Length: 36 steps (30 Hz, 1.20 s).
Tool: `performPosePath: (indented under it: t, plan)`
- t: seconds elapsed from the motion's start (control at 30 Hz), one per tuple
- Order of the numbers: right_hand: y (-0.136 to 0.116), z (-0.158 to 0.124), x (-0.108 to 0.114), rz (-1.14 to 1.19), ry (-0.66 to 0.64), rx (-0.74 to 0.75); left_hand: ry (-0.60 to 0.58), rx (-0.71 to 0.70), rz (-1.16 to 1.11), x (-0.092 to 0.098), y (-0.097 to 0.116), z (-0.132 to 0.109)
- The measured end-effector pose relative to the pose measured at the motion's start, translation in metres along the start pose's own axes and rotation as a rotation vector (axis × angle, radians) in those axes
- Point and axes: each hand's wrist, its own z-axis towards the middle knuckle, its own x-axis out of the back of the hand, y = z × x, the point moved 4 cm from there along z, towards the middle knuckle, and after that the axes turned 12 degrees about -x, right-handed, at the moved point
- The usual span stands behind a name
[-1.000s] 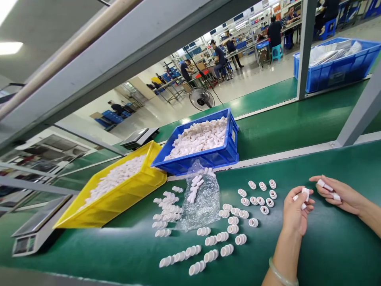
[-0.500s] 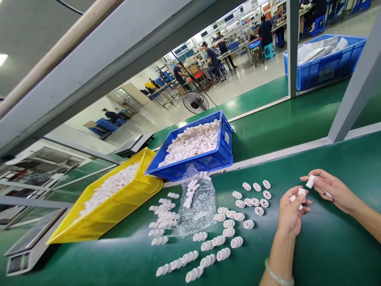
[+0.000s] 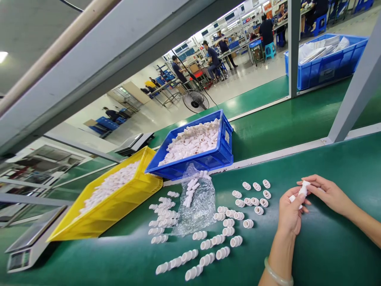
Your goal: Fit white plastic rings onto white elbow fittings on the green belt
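Note:
My left hand [image 3: 290,214], with a pale bangle [image 3: 276,273] on its wrist, is closed round white plastic pipe fittings [image 3: 303,191]. Part of another white piece shows between its fingers. My right hand [image 3: 327,192] pinches a white pipe fitting [image 3: 306,183] at the fingertips, right against the one in my left hand. Whether the two pieces are joined, I cannot tell. To the left of my hands, many short white fittings [image 3: 255,201] lie in loose groups on the green work surface [image 3: 327,254].
A blue crate [image 3: 190,169] and a tilted yellow crate [image 3: 119,210], both full of white fittings, stand at the back left. A clear plastic bag [image 3: 199,210] holds several fittings. Scales [image 3: 32,242] sit at far left. A grey post [image 3: 351,79] rises at right.
My right hand has moved left and slightly down, bringing its fitting against the one in my left hand. The left hand has hardly moved.

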Motion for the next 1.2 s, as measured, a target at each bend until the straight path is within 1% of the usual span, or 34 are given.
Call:
performPosePath:
  t: [0.17,0.23,0.3,0.4,0.47,0.57,0.63,0.73,0.8,0.97,1.1,1.2]
  plan:
    - [0.01,-0.001,-0.003,-0.377,0.08,0.088,0.074,-0.023,-0.021,0.005,0.001,0.001]
    - [0.013,-0.003,-0.006,-0.481,0.09,0.119,0.085,-0.023,-0.014,0.007,0.003,0.002]
    - [0.014,-0.005,-0.01,-0.533,0.063,0.134,0.085,-0.014,0.004,0.008,0.005,0.003]
    - [0.012,-0.009,-0.017,-0.54,0.001,0.148,0.094,0.004,0.039,0.008,0.007,0.004]
    - [0.01,-0.011,-0.019,-0.543,0.004,0.16,0.087,0.02,0.06,0.008,0.008,0.003]
    - [0.006,-0.013,-0.019,-0.567,0.04,0.199,0.061,0.02,0.103,0.008,0.007,0.003]
    - [0.004,-0.014,-0.018,-0.577,0.076,0.25,0.055,0.012,0.127,0.009,0.005,0.004]
    - [0.001,-0.014,-0.014,-0.575,0.142,0.31,0.045,0.034,0.109,0.01,0.002,0.005]
    - [0.002,-0.013,-0.011,-0.59,0.132,0.296,0.037,0.058,0.089,0.01,0.0,0.005]
    - [0.009,-0.01,-0.011,-0.649,-0.021,0.192,0.013,0.086,0.14,0.009,0.0,0.003]
    - [0.009,-0.009,-0.01,-0.638,-0.012,0.174,-0.022,0.09,0.172,0.008,0.0,0.003]
    - [0.007,-0.01,-0.01,-0.566,-0.006,0.143,-0.033,0.099,0.161,0.009,-0.002,0.003]
